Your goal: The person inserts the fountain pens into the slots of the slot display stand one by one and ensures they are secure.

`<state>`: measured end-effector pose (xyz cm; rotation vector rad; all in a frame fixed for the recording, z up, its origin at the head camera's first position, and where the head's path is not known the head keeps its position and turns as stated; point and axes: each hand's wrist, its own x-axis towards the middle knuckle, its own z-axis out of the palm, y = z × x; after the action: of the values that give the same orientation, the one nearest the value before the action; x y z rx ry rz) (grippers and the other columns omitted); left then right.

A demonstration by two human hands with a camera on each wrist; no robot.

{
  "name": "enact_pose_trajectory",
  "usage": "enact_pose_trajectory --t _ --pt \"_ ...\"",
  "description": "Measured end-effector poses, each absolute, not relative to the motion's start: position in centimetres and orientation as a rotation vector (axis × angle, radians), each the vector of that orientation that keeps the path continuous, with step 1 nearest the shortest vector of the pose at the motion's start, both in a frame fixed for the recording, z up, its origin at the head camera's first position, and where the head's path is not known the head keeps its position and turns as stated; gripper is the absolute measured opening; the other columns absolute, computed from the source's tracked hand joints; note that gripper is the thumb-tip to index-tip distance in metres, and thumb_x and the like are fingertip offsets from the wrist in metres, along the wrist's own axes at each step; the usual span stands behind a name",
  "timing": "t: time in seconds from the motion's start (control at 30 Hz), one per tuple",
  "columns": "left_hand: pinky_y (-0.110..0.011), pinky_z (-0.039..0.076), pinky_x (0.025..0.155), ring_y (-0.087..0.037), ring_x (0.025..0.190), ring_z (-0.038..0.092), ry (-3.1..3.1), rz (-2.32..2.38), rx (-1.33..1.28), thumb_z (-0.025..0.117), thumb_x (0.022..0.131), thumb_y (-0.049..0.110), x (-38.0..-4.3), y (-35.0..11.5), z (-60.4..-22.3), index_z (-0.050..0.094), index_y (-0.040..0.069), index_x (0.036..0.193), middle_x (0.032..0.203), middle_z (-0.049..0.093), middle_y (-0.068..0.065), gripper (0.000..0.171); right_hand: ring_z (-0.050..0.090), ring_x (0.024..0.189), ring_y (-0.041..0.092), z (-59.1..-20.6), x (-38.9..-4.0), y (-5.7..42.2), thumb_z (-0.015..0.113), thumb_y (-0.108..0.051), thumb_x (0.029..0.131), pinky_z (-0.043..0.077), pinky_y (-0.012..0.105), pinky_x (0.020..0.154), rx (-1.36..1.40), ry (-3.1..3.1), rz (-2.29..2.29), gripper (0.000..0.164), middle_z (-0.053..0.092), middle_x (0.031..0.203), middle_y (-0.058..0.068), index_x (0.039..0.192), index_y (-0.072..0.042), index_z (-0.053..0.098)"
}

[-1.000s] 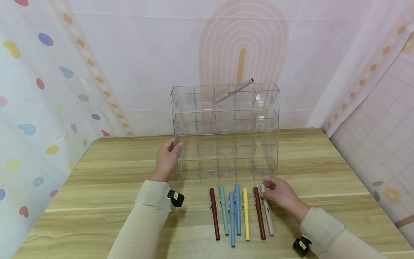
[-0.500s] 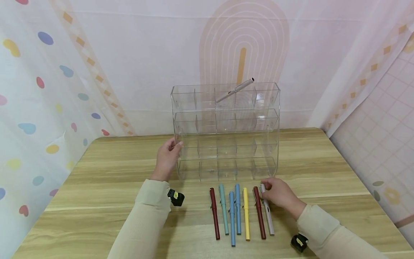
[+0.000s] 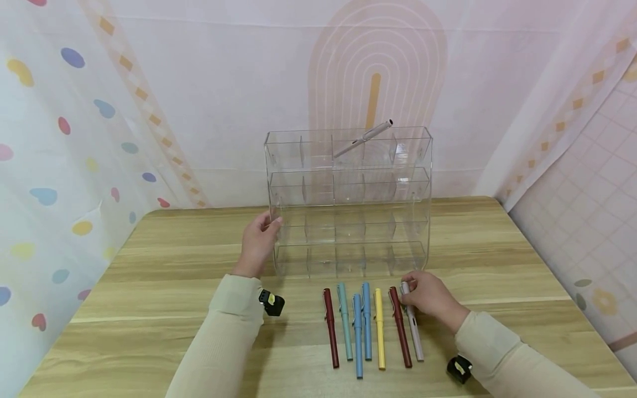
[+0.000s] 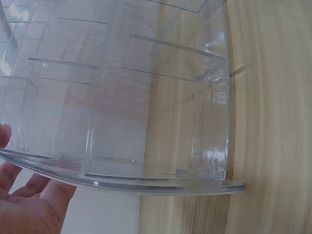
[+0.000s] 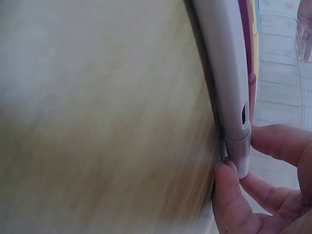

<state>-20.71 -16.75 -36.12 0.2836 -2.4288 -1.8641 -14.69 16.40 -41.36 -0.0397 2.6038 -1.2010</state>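
A clear acrylic organizer with stepped rows of compartments stands upright on the table. My left hand grips its left side wall, thumb in front and fingers behind, as the left wrist view also shows. My right hand pinches the cap end of a pale grey pen between thumb and fingertips. That pen lies on the table at the right end of a row of pens. Beside it is a dark red pen. Another pale grey pen leans slantwise in the organizer's top row.
Leftward in the row lie a yellow pen, two blue pens, the nearer one lower, a teal pen and another dark red pen. The wooden table ends at a patterned cloth backdrop.
My right hand has shifted slightly left, its fingertips settling around the pale grey pen's cap end. The left hand, organizer and pens have stayed in place.
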Motion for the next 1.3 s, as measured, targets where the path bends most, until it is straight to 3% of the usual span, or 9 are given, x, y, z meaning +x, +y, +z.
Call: enact_pose_trajectory --t 0.37,0.67,1.3 --pt "-0.042 0.042 0.099 -0.026 0.119 0.047 -2.395 -1.903 0.282 0.049 0.102 0.022 -20.6 -16.6 -36.1 0.047 0.006 0.140 0.131 0.052 -0.014 0.041 0.057 0.057 0.016 -41.1 -14.7 16.8 0.067 0.003 0.078 0.048 0.027 0.051 -0.001 2.525 -1.300 0.043 0.061 0.083 0.013 0.118 0.012 0.053" --pt "-0.043 0.042 0.099 -0.027 0.118 0.046 -2.385 -1.919 0.281 0.049 0.101 0.021 -20.5 -16.6 -36.1 0.048 0.006 0.139 0.130 0.051 -0.014 0.041 0.059 0.070 0.021 -40.6 -15.0 17.2 0.063 0.002 0.079 0.053 0.033 0.058 0.046 2.467 -1.410 0.041 0.059 0.093 0.017 0.117 0.011 0.051" --pt "-0.041 0.041 0.099 -0.026 0.117 0.046 -2.404 -1.914 0.324 0.049 0.101 0.022 -20.8 -16.8 -36.2 0.048 0.007 0.139 0.131 0.052 -0.013 0.040 0.061 0.073 0.019 -38.9 -15.4 18.5 0.059 -0.001 0.087 0.056 0.040 0.066 0.081 2.430 -1.562 0.041 0.057 0.092 0.013 0.124 0.009 0.046"
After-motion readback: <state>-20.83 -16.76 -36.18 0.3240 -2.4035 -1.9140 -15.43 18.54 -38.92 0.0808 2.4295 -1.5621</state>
